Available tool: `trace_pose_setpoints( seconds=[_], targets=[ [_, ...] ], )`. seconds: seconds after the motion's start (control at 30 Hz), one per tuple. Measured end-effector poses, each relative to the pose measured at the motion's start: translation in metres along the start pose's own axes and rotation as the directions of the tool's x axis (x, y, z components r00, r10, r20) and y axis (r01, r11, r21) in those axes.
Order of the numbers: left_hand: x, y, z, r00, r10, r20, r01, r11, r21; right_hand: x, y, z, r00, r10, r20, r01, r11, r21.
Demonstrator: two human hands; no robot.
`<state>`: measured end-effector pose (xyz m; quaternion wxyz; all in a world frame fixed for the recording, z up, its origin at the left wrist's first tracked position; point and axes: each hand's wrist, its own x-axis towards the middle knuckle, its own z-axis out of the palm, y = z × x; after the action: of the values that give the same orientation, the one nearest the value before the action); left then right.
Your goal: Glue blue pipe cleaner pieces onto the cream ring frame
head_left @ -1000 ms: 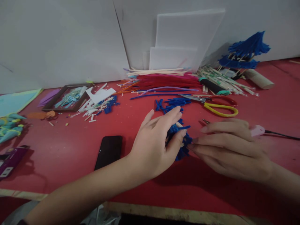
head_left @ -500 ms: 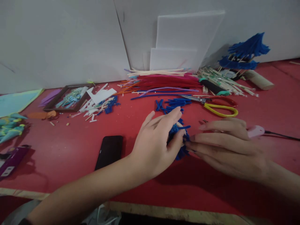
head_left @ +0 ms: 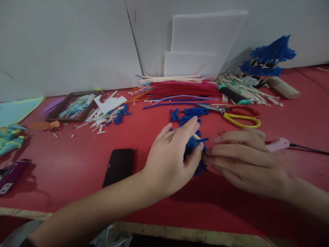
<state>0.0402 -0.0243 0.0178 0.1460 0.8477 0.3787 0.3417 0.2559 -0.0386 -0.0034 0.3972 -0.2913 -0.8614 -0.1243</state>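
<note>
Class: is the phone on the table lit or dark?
Dark: the phone lies flat on the red table, its upper face plain black, no glow.

Nothing written can be read here: no text, brand, number or sign. The purple object [head_left: 10,176] at the left edge of the red table [head_left: 77,161] bears a pale patch, too small and blurred to make out.

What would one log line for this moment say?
left hand: gripping blue pipe-cleaner bundle | right hand: fingertips at bundle | surface: red table
</note>
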Motion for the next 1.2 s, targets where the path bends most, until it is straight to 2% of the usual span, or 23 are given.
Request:
trace_pose_setpoints(
  seconds=[0.3,0.6,0.77,0.8,0.93,1.0,1.13,1.2],
  targets=[
    [0.002,0.002,-0.003,0.998,-0.05,0.022,0.051,0.998,-0.048,0.001,0.001,-0.003,0.999,-0.048,0.007,0.049,0.998,-0.048],
    [0.002,0.0,-0.002,0.998,-0.059,0.038,0.062,0.994,-0.089,0.0,0.001,0.004,0.997,-0.071,-0.039,0.07,0.997,-0.02],
    [0.0,0.0,-0.009,0.998,-0.045,0.045,0.05,0.993,-0.107,-0.006,0.011,-0.001,0.99,-0.139,-0.023,0.14,0.989,0.051],
    [-0.002,-0.001,-0.01,0.999,-0.023,0.033,0.026,0.994,-0.104,-0.007,0.014,-0.002,0.993,-0.118,-0.018,0.119,0.991,0.067],
    [-0.019,-0.017,-0.012,0.987,0.141,-0.079,-0.143,0.989,-0.025,-0.007,0.023,-0.004,0.996,0.092,-0.008,-0.091,0.993,0.073],
    [-0.029,-0.026,-0.009,0.97,0.202,-0.137,-0.194,0.978,0.072,-0.005,0.026,-0.002,0.995,0.103,0.001,-0.102,0.991,0.085],
    [-0.041,-0.036,-0.009,0.99,0.066,-0.124,-0.048,0.988,0.149,-0.002,0.031,0.006,1.0,0.015,0.015,-0.016,0.996,0.088],
    [-0.042,-0.038,-0.011,0.993,0.031,-0.113,-0.013,0.987,0.161,-0.002,0.032,0.009,1.0,0.003,0.016,-0.004,0.998,0.07]
  ],
)
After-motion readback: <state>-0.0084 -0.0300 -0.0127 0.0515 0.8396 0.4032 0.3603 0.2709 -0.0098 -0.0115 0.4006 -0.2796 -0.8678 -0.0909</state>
